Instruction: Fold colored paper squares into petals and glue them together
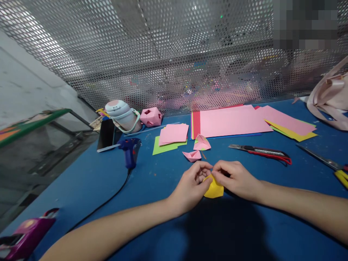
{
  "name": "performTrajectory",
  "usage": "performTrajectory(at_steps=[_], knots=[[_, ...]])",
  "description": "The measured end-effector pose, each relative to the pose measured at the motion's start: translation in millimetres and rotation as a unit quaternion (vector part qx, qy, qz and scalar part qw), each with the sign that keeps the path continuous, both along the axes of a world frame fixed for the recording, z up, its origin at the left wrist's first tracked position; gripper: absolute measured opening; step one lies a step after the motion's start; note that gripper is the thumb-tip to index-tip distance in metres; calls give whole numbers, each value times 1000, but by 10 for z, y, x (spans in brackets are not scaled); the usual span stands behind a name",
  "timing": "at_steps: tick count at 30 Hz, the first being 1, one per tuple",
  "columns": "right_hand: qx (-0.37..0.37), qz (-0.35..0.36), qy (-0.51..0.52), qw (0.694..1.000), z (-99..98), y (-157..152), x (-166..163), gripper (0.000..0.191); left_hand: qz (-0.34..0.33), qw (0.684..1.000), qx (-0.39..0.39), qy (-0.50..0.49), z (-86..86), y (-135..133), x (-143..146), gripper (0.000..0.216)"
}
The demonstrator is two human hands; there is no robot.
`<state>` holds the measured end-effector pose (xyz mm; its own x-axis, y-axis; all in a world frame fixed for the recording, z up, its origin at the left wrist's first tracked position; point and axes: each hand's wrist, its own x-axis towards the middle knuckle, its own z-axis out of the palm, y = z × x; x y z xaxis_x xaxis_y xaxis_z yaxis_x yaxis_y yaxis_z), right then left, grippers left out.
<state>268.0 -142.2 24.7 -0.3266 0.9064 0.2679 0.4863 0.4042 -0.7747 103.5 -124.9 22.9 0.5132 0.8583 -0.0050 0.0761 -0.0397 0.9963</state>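
A small piece of yellow paper (214, 190) is pinched between both hands just above the blue table. My left hand (191, 185) grips its left side, thumb in front and fingers curled behind. On the other side, my right hand (236, 178) pinches the upper edge with thumb and fingertips. The fingers partly cover the paper, so its folds there are hidden. Just beyond the hands lie a folded pink paper piece (192, 156) and a pink folded piece with green edges (201, 143).
Behind are small pink squares (174, 134) on green ones, large pink sheets (233, 121) and a pink paper ball (151, 116). A glue gun (130, 152), phone (106, 135) and tumbler (123, 116) are left; a utility knife (261, 151) and scissors (326, 159) right. Perforated metal (174, 54) borders the back.
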Motion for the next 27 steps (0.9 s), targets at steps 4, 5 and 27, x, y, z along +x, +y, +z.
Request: performTrajectory(at_steps=[4, 5, 27], knots=[[32, 34, -44, 998, 1, -1, -1, 24, -11, 1000, 22, 14, -65, -6, -22, 21], [53, 44, -53, 996, -2, -3, 4, 25, -10, 999, 29, 21, -76, -6, -26, 22], [141, 31, -38, 989, -108, 4, 54, 22, 27, 992, 72, 102, -62, 6, -43, 16]])
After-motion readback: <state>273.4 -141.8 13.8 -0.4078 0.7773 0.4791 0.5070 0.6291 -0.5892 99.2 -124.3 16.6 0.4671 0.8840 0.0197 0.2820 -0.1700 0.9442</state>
